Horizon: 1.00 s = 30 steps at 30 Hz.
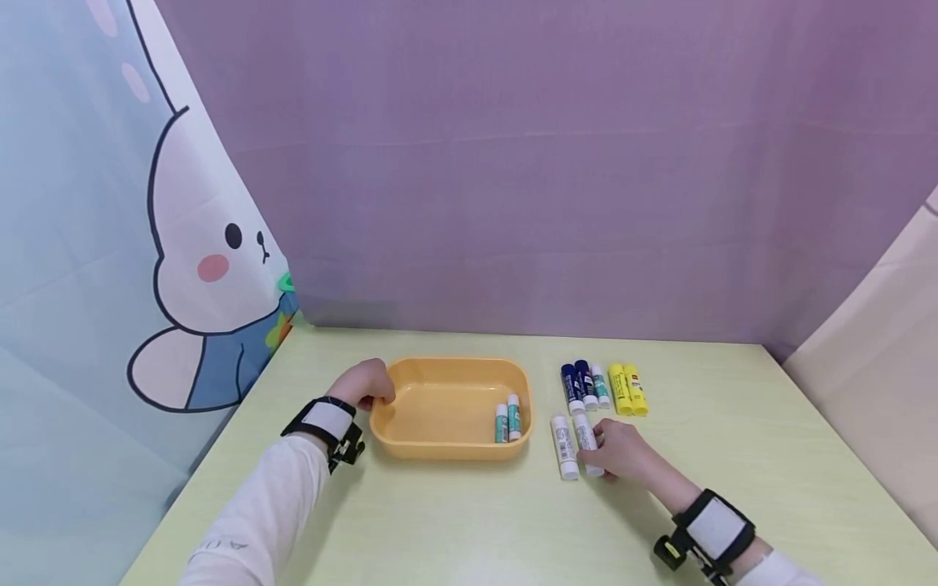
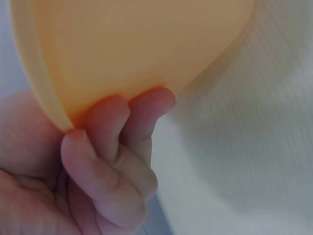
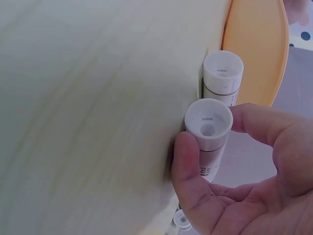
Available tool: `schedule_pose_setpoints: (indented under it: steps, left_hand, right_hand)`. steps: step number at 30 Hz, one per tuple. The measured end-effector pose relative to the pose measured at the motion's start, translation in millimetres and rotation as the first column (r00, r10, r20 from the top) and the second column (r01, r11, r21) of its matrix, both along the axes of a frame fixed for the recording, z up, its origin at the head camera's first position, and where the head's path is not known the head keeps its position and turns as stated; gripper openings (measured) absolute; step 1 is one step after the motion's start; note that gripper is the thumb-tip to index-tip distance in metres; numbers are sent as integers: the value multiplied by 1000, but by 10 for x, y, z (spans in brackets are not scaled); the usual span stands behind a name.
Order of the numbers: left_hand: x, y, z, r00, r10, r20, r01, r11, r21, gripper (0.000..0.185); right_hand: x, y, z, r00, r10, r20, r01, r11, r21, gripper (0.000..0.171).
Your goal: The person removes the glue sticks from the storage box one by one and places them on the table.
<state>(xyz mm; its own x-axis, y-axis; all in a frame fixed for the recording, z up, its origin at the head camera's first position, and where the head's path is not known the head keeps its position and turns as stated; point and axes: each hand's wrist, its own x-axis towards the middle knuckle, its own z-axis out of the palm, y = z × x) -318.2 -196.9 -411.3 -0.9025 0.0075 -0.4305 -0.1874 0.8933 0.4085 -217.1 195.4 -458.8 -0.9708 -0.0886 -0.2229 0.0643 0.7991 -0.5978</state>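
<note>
My left hand (image 1: 369, 382) grips the left rim of a yellow-orange plastic tray (image 1: 432, 450); in the left wrist view its fingers curl against the tray's outer wall (image 2: 146, 44). Two small teal-and-white glue sticks (image 1: 515, 417) lie side by side in the tray's right part. Right of the tray, my right hand (image 1: 623, 452) pinches a white glue stick (image 1: 586, 439) between thumb and fingers. The right wrist view shows that stick's hollow white end (image 3: 209, 122) between the fingertips. A second white glue stick (image 1: 564, 448) lies just left of it on the table.
Behind the white sticks lie two dark blue glue sticks (image 1: 572, 388), a teal-and-white one (image 1: 599, 387) and two yellow ones (image 1: 620, 390). The pale table (image 1: 469, 521) ends at a purple cloth (image 1: 542, 179); a cartoon-print cloth (image 1: 73, 325) hangs at the left.
</note>
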Motion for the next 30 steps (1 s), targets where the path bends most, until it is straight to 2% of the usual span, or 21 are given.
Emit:
schedule_pose_setpoints:
  steps: [9, 19, 24, 30]
  left_hand:
    - [8, 1, -2, 1000, 0, 1, 0, 1000, 6, 22]
    - [-23, -5, -43, 1000, 3, 7, -3, 1000, -12, 22]
    - [-23, -10, -49, 1000, -3, 0, 3, 1000, -13, 21]
    - [-24, -24, -37, 1000, -13, -8, 13, 1000, 5, 21]
  right_hand:
    - [-16, 13, 7, 999, -6, 32, 4, 999, 37, 45]
    - [-1, 43, 81, 998, 45, 50, -48, 996, 79, 54]
    - [-6, 36, 201, 995, 97, 17, -99, 985, 138, 59]
    - [-19, -5, 453, 986, 154, -70, -141, 976, 165, 62]
